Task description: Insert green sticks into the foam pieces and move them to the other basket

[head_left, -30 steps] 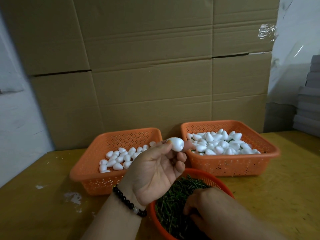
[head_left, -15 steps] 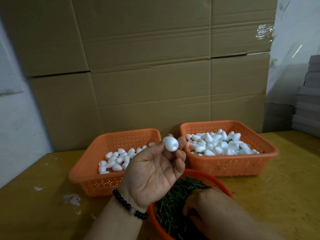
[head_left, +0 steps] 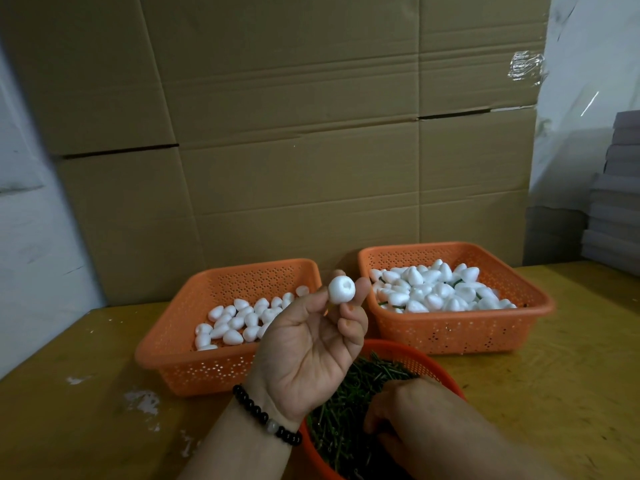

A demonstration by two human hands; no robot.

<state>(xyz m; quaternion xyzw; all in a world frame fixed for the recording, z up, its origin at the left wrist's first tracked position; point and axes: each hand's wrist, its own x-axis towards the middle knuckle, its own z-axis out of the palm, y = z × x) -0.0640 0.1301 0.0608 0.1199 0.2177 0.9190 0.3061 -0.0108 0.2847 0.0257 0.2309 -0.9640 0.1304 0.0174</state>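
Left hand (head_left: 311, 351) raised, palm up, pinching foam piece (head_left: 341, 289); right hand (head_left: 405, 410) grip unclear among green sticks (head_left: 346, 403).

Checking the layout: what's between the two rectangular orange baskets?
In the head view, the left hand is raised in front of the gap between left basket and right basket, pinching a foam piece. Behind it shows cardboard.

The foam piece (head_left: 341, 289) looked matt, white and finely grained. Left of it, the orange basket (head_left: 221, 367) was perforated plastic with a slight sheen, as was the basket to its right (head_left: 460, 332). Behind stood matt, creased cardboard (head_left: 311, 133); below lay a worn, yellowish wooden table (head_left: 554, 393).
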